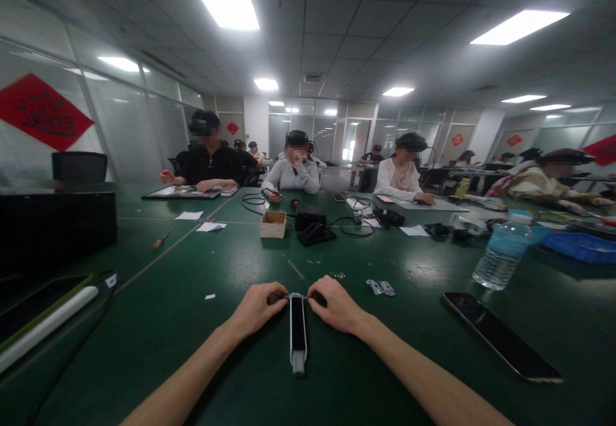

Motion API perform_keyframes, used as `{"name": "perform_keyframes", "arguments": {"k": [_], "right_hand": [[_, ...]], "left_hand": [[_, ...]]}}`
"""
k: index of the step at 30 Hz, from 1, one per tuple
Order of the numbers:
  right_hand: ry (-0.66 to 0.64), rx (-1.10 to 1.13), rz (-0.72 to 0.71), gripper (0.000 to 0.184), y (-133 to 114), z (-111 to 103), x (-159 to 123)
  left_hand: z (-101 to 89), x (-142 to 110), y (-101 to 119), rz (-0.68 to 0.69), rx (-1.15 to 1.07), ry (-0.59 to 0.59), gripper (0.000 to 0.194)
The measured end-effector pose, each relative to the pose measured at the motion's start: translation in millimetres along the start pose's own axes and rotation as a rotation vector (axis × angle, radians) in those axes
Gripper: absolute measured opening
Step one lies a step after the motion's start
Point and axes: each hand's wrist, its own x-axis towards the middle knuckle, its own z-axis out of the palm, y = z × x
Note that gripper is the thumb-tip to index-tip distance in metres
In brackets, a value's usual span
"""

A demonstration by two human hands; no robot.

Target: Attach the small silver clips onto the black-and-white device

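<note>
A long, narrow device (298, 326) with a black face, a white frame and a grey near end lies lengthwise on the green table in front of me. At its far left corner is my left hand (260, 307), thumb and fingertips pinched together. My right hand (335, 304) pinches in the same way at the far right corner. Something small shows at the fingertips on each side, too small to name. Beyond my right hand lie several small rings (339, 275). Small metal plates (380, 287) rest further to the right.
To the right are a smartphone (500, 336), a water bottle (503, 253) and a blue tray (582, 247). Ahead stand a small cardboard box (273, 226) and a black device (310, 221) with cables. A screwdriver (162, 240) lies left. Several people sit across the table.
</note>
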Motion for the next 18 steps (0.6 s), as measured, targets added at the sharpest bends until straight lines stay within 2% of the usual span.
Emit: {"name": "perform_keyframes", "arguments": {"k": [5,8,13,18], "right_hand": [[0.005,-0.012,-0.031,0.008,1.9,-2.3,0.1],[0.059,-0.062,-0.031,0.009,15.0,-9.4,2.3],[0.222,-0.196,0.176,0.014,60.1,-25.8,1.6],[0.167,-0.257,0.264,0.02,88.1,-31.9,-4.0]], "left_hand": [[-1.0,-0.2,3.0,-0.008,0.011,0.004,0.022],[-2.4,-0.5,4.4,-0.009,0.008,-0.011,0.024],[-4.8,-0.3,6.9,-0.013,0.033,-0.031,0.026],[-5.8,-0.3,7.9,-0.016,0.041,-0.047,0.027]]}}
